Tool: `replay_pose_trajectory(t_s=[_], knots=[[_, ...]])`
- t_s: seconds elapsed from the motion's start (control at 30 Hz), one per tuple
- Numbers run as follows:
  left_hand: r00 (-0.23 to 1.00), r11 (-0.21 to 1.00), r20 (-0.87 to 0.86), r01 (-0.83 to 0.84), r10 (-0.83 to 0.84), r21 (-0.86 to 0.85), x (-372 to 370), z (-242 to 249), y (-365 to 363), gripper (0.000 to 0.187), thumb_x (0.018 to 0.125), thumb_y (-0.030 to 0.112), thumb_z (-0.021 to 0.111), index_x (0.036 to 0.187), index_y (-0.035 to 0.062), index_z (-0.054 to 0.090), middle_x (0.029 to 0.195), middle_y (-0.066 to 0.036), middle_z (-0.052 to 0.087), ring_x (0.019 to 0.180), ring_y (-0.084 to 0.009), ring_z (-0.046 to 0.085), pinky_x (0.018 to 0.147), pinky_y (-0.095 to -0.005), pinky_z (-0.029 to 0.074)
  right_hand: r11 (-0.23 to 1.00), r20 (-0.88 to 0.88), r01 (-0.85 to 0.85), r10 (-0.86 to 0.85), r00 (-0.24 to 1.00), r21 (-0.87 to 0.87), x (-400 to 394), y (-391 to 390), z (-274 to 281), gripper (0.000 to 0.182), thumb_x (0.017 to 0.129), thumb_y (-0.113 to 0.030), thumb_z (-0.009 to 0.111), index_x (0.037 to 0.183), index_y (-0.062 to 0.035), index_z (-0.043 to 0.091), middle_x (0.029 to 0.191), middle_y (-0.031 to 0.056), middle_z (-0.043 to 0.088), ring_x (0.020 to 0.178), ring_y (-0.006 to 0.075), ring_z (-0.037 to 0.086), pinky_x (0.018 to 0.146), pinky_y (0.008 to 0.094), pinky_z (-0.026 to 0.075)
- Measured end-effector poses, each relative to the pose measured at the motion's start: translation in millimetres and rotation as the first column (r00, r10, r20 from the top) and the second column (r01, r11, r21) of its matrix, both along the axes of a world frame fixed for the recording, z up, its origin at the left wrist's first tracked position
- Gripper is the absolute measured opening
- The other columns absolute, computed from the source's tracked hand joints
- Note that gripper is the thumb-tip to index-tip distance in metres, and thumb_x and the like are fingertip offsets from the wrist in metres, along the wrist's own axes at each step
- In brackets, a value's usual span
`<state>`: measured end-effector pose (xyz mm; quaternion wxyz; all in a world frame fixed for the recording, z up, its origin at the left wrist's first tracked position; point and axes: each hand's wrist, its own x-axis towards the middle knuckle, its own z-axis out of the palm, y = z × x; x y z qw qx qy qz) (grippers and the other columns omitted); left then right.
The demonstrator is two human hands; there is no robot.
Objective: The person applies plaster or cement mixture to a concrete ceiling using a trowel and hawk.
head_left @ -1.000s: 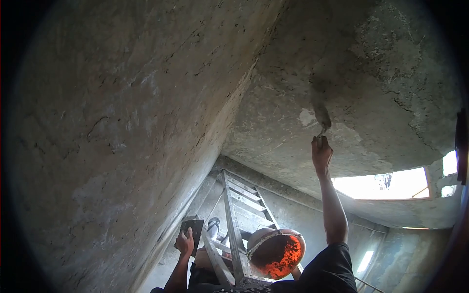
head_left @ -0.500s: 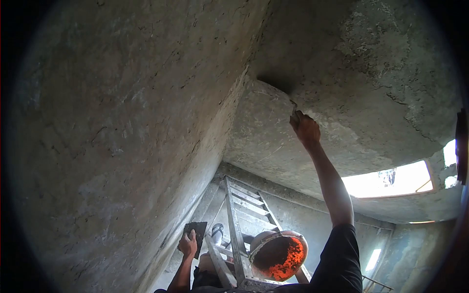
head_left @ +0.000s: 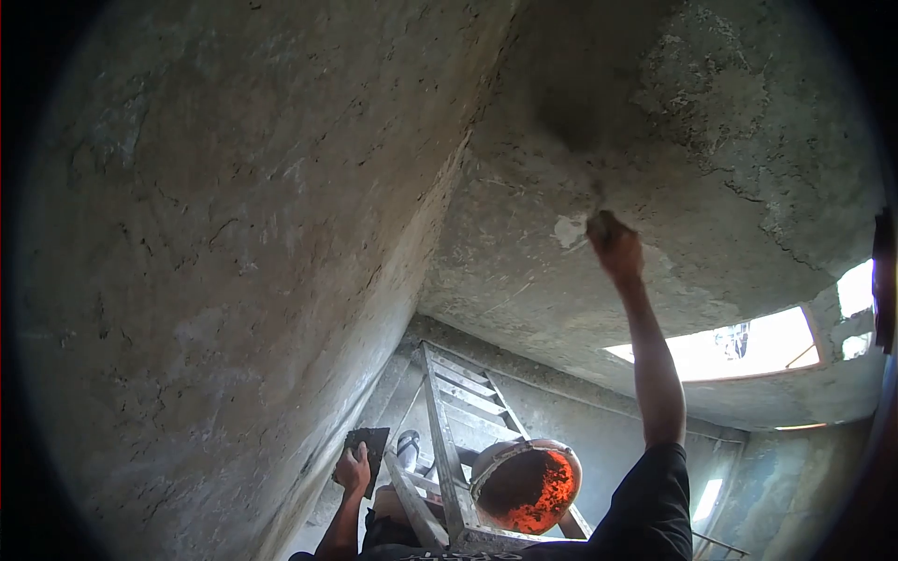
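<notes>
Raised overhead, my right hand (head_left: 617, 248) is closed round the handle of a trowel (head_left: 597, 193) against the rough grey ceiling (head_left: 524, 243). Motion smears the trowel's blade, and a dark blurred patch shows above the hand. Low on the left, my left hand (head_left: 354, 469) grips a dark, flat, rectangular plate (head_left: 372, 443), its thumb over the face. The plate is beside the plastered wall (head_left: 234, 309). A bucket (head_left: 524, 486) with a bright orange and dark inside stands tilted in view at the ladder (head_left: 451, 467), below my right arm.
The ladder's rungs run toward the floor below me, with a sandalled foot (head_left: 408, 447) beside its left side. A bright opening (head_left: 748, 351) breaks the ceiling at right. The sloping wall meets the ceiling along a seam (head_left: 458, 159). At lower right is a thin metal rail (head_left: 720, 545).
My right hand has moved right and slightly down with the trowel, whose blade has swung off the corner and blurred. My left hand still holds the plate, slightly shifted in view.
</notes>
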<state>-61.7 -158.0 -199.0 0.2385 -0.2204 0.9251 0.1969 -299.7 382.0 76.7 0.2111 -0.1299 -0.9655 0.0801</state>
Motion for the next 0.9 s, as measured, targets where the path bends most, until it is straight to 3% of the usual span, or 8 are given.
replay_pose_trajectory(t_s=[0.07,0.13,0.27,0.5,0.7,0.77,0.9], knots=[[0.997,0.998,-0.049,0.054,-0.056,-0.043,-1,4,3,0.061,0.088,0.054,0.043,0.097,-0.0031,0.064,0.09,-0.025,0.064,0.083,-0.0406,0.063,0.074,-0.0472,0.048,0.999,0.173,-0.035,0.038,0.984,-0.018,3,-4,-34,0.026,0.082,-0.035,0.06,0.095,-0.0128,0.055,0.081,0.0172,0.064,0.075,0.038,0.062,0.063,0.0488,0.049],[0.999,0.998,-0.025,0.048,-0.049,-0.038,-5,11,7,0.06,0.087,0.054,0.044,0.096,-0.0017,0.065,0.09,-0.025,0.065,0.083,-0.0407,0.063,0.074,-0.0479,0.048,0.999,0.305,0.001,-0.012,0.952,0.036,3,-11,-53,0.027,0.081,-0.035,0.06,0.096,-0.0129,0.056,0.081,0.0175,0.064,0.076,0.0386,0.062,0.064,0.0486,0.05],[0.999,0.999,-0.021,0.025,-0.026,-0.025,-7,14,6,0.058,0.087,0.053,0.044,0.096,-0.0006,0.065,0.089,-0.024,0.065,0.083,-0.0408,0.062,0.074,-0.0479,0.048,0.997,0.297,0.06,-0.074,0.952,0.058,-9,-6,-68,0.026,0.083,-0.035,0.06,0.097,-0.014,0.054,0.081,0.016,0.063,0.079,0.0381,0.062,0.066,0.0496,0.048],[0.999,1.0,-0.036,0.019,-0.019,-0.012,-6,5,2,0.056,0.087,0.052,0.045,0.092,-0.0005,0.064,0.089,-0.024,0.065,0.084,-0.041,0.062,0.075,-0.0487,0.047,0.989,0.194,0.121,-0.136,0.971,0.087,-19,-13,-5,0.027,0.084,-0.035,0.059,0.099,-0.0125,0.053,0.081,0.0195,0.062,0.079,0.0405,0.061,0.065,0.0518,0.047],[1.0,1.0,0.001,0.011,-0.011,0.014,-8,15,-2,0.058,0.088,0.052,0.044,0.097,-0.0017,0.064,0.09,-0.024,0.065,0.085,-0.0412,0.062,0.076,-0.0481,0.047,0.992,0.03,0.044,-0.048,0.998,0.12,-20,-14,54,0.032,0.086,-0.038,0.056,0.103,-0.0097,0.056,0.078,0.0224,0.062,0.076,0.0405,0.062,0.063,0.0501,0.048],[1.0,1.0,-0.003,0.007,-0.007,-0.011,-5,12,-6,0.059,0.088,0.052,0.044,0.096,-0.002,0.064,0.09,-0.024,0.064,0.085,-0.0412,0.062,0.076,-0.0479,0.047,0.991,-0.129,0.09,-0.077,0.989,0.099,-21,-19,67,0.035,0.086,-0.038,0.056,0.103,-0.0066,0.058,0.074,0.0221,0.062,0.072,0.0385,0.063,0.059,0.0475,0.048],[1.0,0.999,0.004,0.003,-0.002,-0.036,0,16,-8,0.06,0.088,0.053,0.043,0.096,-0.0039,0.063,0.091,-0.026,0.064,0.086,-0.0412,0.062,0.076,-0.0475,0.047,0.995,-0.218,0.095,-0.101,0.971,-0.037,-26,-20,68,0.037,0.086,-0.037,0.057,0.101,-0.0035,0.059,0.071,0.0217,0.062,0.067,0.0376,0.063,0.055,0.0453,0.049]])
